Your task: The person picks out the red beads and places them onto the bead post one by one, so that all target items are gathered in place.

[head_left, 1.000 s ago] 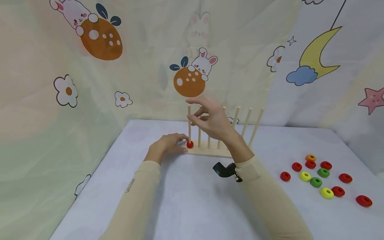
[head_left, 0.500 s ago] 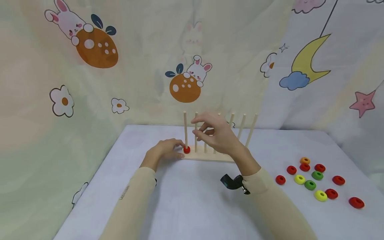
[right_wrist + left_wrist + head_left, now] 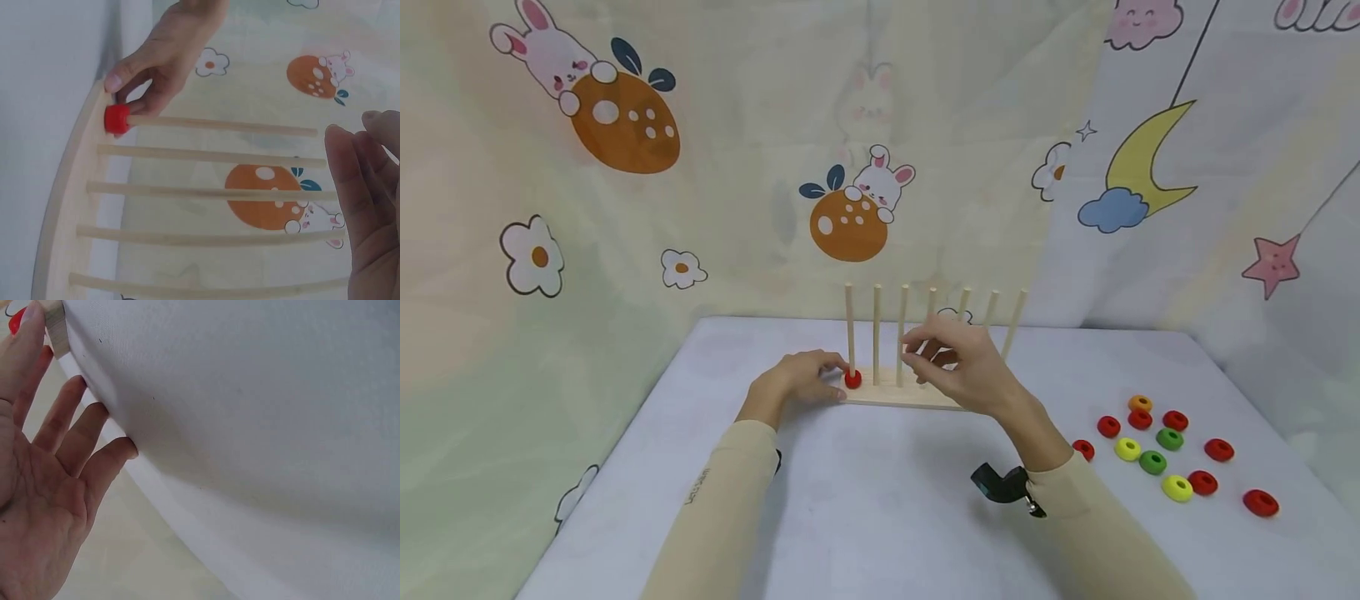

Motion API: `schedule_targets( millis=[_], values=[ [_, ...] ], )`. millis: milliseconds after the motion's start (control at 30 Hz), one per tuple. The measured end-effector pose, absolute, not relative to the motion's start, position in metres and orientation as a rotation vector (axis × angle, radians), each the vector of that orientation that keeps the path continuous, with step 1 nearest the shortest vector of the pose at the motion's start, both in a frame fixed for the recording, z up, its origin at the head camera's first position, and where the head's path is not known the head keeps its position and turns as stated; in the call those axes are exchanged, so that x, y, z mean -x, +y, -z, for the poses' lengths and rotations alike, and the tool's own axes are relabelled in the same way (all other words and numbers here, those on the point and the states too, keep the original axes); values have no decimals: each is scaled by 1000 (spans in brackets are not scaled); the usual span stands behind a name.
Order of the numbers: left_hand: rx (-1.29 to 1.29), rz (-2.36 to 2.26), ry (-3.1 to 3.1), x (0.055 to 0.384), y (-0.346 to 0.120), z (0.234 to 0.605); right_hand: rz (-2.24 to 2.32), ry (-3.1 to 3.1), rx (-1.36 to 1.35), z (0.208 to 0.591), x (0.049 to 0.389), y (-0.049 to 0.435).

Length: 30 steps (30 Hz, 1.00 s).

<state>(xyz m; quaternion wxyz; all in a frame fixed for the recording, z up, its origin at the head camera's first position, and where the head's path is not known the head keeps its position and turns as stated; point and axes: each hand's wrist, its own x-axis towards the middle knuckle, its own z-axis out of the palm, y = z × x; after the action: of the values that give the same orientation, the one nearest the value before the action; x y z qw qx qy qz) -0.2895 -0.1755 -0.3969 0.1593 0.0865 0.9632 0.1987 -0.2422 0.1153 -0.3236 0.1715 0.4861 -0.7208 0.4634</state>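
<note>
A wooden peg rack (image 3: 902,398) stands on the table, a row of upright pegs rising from its flat base. One red ring (image 3: 853,379) sits at the bottom of the leftmost peg. My left hand (image 3: 797,379) holds the base's left end between thumb and index finger, beside that ring; its other fingers (image 3: 78,434) are spread loosely. In front of the middle pegs, my right hand (image 3: 958,358) is raised with loosely bent fingers and nothing in them. It hides parts of the right-hand pegs. The right wrist view shows its fingertips (image 3: 340,147) near the peg tops.
Loose rings lie on the table at the right: several red ones (image 3: 1219,450), two yellow ones (image 3: 1177,488), two green ones (image 3: 1153,462) and an orange one (image 3: 1140,403). A patterned cloth (image 3: 737,167) hangs behind the table.
My right hand has moved down and to the right, away from the top of the leftmost peg. The left hand stays at the base's end. The head view has shifted slightly.
</note>
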Motion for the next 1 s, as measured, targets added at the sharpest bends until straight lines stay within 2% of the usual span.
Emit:
schedule_targets(
  millis=[433,1000],
  values=[
    [-222,-602,2720,289,-170,398,-1339,-2079,-1283,340,240,175],
    [-276,-561,2721,296,-178,393,-1134,-2244,-1158,333,232,213]
  ],
)
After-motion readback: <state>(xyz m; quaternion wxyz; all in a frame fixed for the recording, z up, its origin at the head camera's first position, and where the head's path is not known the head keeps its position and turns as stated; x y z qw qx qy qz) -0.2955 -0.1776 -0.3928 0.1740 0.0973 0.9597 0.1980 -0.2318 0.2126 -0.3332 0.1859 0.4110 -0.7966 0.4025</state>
